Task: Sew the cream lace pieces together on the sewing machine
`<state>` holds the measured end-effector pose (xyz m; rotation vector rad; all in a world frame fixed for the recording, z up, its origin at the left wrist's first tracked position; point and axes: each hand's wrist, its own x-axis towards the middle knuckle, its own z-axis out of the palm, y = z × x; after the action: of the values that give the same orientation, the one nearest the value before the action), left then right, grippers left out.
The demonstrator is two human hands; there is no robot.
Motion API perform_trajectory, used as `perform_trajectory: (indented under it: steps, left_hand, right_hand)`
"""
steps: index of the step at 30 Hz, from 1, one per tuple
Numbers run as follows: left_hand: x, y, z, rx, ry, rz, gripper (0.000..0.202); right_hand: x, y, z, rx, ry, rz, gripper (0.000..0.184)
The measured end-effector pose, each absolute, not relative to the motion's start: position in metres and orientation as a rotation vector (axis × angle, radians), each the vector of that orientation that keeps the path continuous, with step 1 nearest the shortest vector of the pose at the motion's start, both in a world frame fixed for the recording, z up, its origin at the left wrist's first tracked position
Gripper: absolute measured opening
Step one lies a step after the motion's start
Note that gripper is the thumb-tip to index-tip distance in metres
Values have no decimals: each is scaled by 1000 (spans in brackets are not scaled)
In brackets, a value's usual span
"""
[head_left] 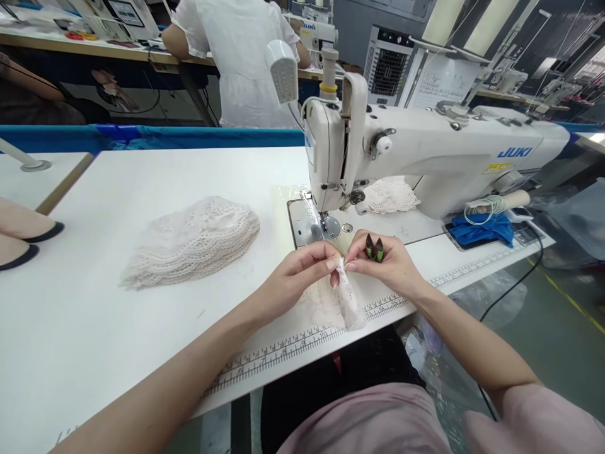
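In front of the sewing machine's needle, my left hand (309,271) pinches the top edge of a white lace piece (348,301). My right hand (385,261) grips the same edge from the other side, fingertips close to those of the left. Two dark pointed tips with green, which look like thread snips (374,248), stick out between the fingers of my right hand; their rest is hidden. The lace hangs down onto the table's front edge, over the printed ruler. Behind my hands stand the presser foot and needle plate (307,224) of the white sewing machine (425,145).
A stack of white lace pieces (198,239) lies on the white table (70,328) at left. More lace (391,194) sits under the machine arm. Blue cloth (482,228) and a phone-like device lie at right. A co-worker in white (236,57) sits beyond; another person's elbows (23,233) are at left.
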<state>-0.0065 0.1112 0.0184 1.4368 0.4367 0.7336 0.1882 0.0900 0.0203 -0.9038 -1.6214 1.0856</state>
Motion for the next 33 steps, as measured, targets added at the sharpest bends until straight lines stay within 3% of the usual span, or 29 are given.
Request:
perform_trajectory:
  steps: [6, 13, 26, 29, 33]
  left_hand:
    - [-7, 112, 19, 1500, 463, 766, 19]
    - [-8, 112, 18, 1521, 504, 762, 20]
    - [-8, 112, 18, 1555, 523, 787, 20]
    - [-9, 113, 18, 1551, 539, 797, 18]
    - [-10, 115, 19, 1600, 558, 849, 21]
  right_hand:
    - [189, 81, 28, -849, -1731, 1279, 11]
    - [193, 81, 27, -929, -1667, 986, 15]
    - [179, 78, 27, -924, -1653, 935, 15]
    - [193, 76, 34, -919, -1732, 1174, 14]
    - [226, 68, 46, -613, -2184, 1975, 14]
